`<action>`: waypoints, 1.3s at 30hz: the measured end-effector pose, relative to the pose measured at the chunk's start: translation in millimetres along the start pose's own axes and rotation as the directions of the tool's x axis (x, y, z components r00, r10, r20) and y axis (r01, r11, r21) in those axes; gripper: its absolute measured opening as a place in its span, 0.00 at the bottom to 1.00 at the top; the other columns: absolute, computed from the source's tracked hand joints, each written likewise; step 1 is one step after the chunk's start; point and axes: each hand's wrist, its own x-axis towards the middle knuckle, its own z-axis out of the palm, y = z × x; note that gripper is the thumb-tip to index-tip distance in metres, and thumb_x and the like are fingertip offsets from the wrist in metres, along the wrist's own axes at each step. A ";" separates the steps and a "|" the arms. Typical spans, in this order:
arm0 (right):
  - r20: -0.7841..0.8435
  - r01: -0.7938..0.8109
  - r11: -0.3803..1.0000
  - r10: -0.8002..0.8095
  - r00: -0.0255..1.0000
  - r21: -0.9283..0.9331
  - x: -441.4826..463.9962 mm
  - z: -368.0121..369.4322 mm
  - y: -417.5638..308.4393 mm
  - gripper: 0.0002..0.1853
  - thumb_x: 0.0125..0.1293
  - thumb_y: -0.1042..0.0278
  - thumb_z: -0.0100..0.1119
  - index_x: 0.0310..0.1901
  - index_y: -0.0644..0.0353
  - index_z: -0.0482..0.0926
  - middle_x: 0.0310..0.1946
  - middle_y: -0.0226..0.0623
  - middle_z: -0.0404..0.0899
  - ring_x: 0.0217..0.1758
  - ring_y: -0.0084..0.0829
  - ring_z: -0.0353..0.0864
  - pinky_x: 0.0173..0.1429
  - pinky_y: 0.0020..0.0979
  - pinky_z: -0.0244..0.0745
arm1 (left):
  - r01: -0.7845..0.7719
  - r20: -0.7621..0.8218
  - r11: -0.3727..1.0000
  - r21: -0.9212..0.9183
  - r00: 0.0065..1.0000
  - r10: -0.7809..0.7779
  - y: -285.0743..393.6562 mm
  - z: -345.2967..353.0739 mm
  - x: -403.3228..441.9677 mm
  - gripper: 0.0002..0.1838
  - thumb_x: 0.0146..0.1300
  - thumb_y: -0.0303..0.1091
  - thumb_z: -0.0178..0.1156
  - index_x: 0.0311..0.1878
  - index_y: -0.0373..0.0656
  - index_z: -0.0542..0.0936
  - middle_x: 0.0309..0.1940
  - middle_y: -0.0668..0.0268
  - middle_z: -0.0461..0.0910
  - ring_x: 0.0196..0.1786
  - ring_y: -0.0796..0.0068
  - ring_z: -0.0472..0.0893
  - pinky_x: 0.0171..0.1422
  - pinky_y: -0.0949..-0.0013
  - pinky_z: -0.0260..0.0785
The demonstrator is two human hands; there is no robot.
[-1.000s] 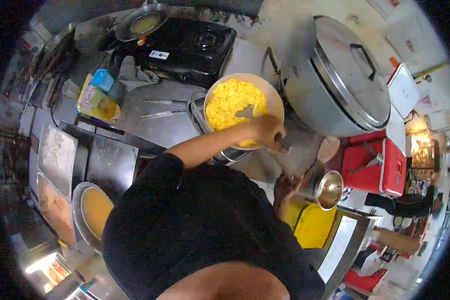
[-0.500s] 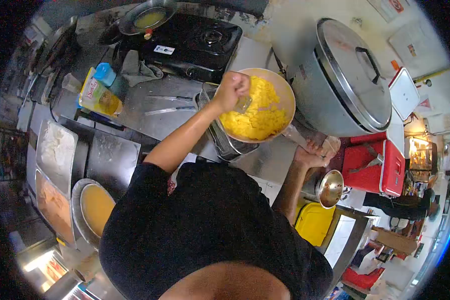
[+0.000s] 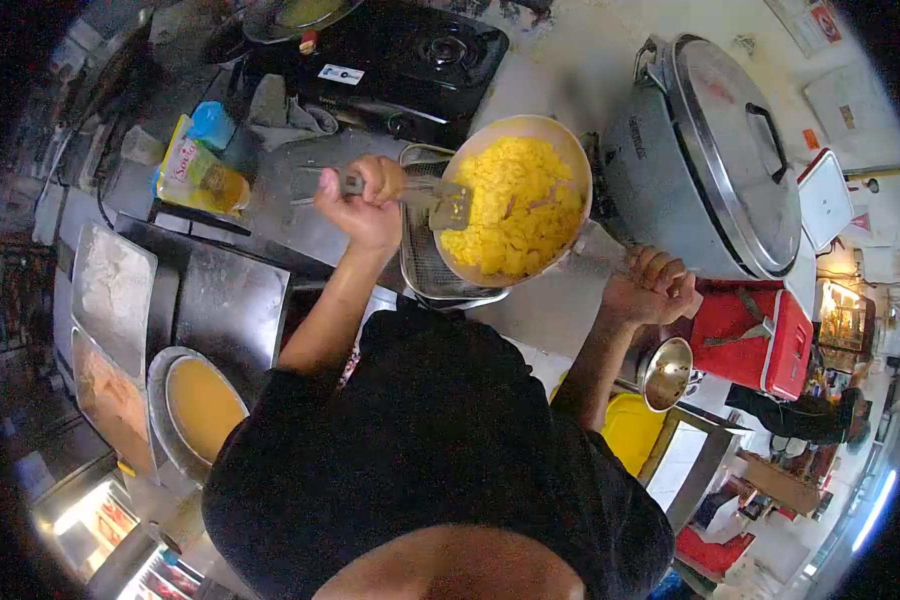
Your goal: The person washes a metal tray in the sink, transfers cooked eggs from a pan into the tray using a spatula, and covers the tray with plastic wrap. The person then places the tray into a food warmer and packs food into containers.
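My left hand [image 3: 368, 205] is closed around the handle of a spatula [image 3: 452, 207], with its thumb toward the left. The slotted blade lies at the left rim of a frying pan [image 3: 570, 150], against the yellow scrambled eggs [image 3: 515, 200]. Small brownish pieces show among the eggs. My right hand [image 3: 652, 288] grips the pan's handle [image 3: 602, 245] at the lower right. The pan is tilted toward me. Partly under its left side is a rectangular wire basket [image 3: 425, 265].
Behind the pan is a black gas stove [image 3: 400, 75]. A large lidded metal pot [image 3: 660, 170] stands close on the right, with a red cooler [image 3: 750, 340] and steel bowl [image 3: 667, 375] nearer me. To the left are a sauce pouch [image 3: 200, 175], trays of powder [image 3: 112, 285] and a batter bowl [image 3: 205, 405].
My left hand has drawn back left from over the eggs, bringing the spatula to the pan's left rim. My right hand, still on the handle, has shifted slightly up and right.
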 end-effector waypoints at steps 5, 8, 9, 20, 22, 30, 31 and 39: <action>0.021 -0.026 1.000 0.025 0.999 0.012 4.2 24.7 -1.0 0.23 0.67 0.51 0.39 0.15 0.51 0.61 0.10 0.26 0.57 0.14 0.23 0.53 0.23 0.29 0.53 | -0.084 0.002 0.993 -0.087 0.996 0.084 26.9 -10.9 -2.1 0.31 0.57 0.68 0.38 0.15 0.51 0.54 0.10 0.73 0.52 0.17 0.77 0.51 0.26 0.69 0.45; 0.284 -0.054 0.998 0.047 0.958 0.020 10.9 17.5 -8.8 0.22 0.68 0.51 0.38 0.17 0.50 0.61 0.10 0.27 0.57 0.13 0.23 0.53 0.24 0.28 0.53 | -0.138 -0.020 0.989 -0.045 0.990 0.137 33.6 -22.9 -2.3 0.30 0.57 0.68 0.40 0.15 0.51 0.54 0.11 0.73 0.52 0.17 0.77 0.50 0.26 0.70 0.45; 0.276 -0.037 0.999 0.042 0.960 -0.023 11.9 17.0 -12.6 0.22 0.68 0.51 0.38 0.17 0.50 0.61 0.10 0.27 0.57 0.13 0.23 0.54 0.24 0.28 0.53 | -0.139 0.002 0.989 -0.049 0.990 0.139 35.2 -26.2 -2.4 0.30 0.57 0.67 0.40 0.15 0.51 0.55 0.11 0.73 0.52 0.17 0.77 0.50 0.26 0.70 0.45; 0.384 0.047 0.966 0.057 0.922 -0.255 22.3 10.7 -48.2 0.19 0.64 0.53 0.45 0.19 0.52 0.61 0.12 0.28 0.58 0.13 0.23 0.53 0.22 0.28 0.52 | -0.022 -0.035 0.989 -0.148 0.999 0.017 16.5 -4.3 -14.8 0.31 0.58 0.67 0.36 0.15 0.50 0.54 0.10 0.72 0.51 0.17 0.76 0.51 0.28 0.69 0.46; 0.374 0.044 0.968 0.053 0.926 -0.246 22.2 7.0 -52.2 0.18 0.64 0.55 0.46 0.19 0.52 0.61 0.11 0.28 0.58 0.13 0.22 0.53 0.22 0.28 0.51 | -0.004 0.022 0.977 -0.215 1.000 0.009 5.4 9.1 -17.7 0.31 0.58 0.67 0.36 0.15 0.50 0.54 0.10 0.72 0.51 0.17 0.76 0.51 0.28 0.69 0.46; 0.357 0.031 0.964 0.067 0.932 -0.263 25.6 -13.5 -61.9 0.18 0.65 0.54 0.43 0.18 0.50 0.60 0.10 0.27 0.55 0.12 0.26 0.53 0.24 0.31 0.53 | 0.084 0.121 0.945 -0.316 0.992 -0.048 -23.9 66.3 -26.9 0.31 0.54 0.68 0.37 0.13 0.49 0.53 0.09 0.71 0.51 0.18 0.75 0.50 0.28 0.69 0.43; 0.308 0.019 0.959 0.071 0.949 -0.281 25.7 -26.8 -66.8 0.18 0.66 0.54 0.42 0.19 0.50 0.59 0.10 0.27 0.55 0.13 0.26 0.53 0.26 0.33 0.54 | 0.083 0.131 0.942 -0.325 0.990 -0.042 -28.2 66.1 -26.5 0.31 0.54 0.67 0.37 0.13 0.49 0.54 0.09 0.70 0.51 0.18 0.74 0.51 0.29 0.69 0.43; 0.348 0.010 0.961 0.090 0.933 -0.277 18.6 -26.9 -72.0 0.17 0.66 0.57 0.40 0.20 0.50 0.60 0.11 0.29 0.57 0.13 0.26 0.54 0.32 0.37 0.56 | 0.078 0.023 0.954 -0.289 0.997 -0.075 -24.4 42.9 -14.1 0.32 0.55 0.69 0.37 0.13 0.49 0.53 0.10 0.72 0.50 0.17 0.74 0.49 0.29 0.68 0.43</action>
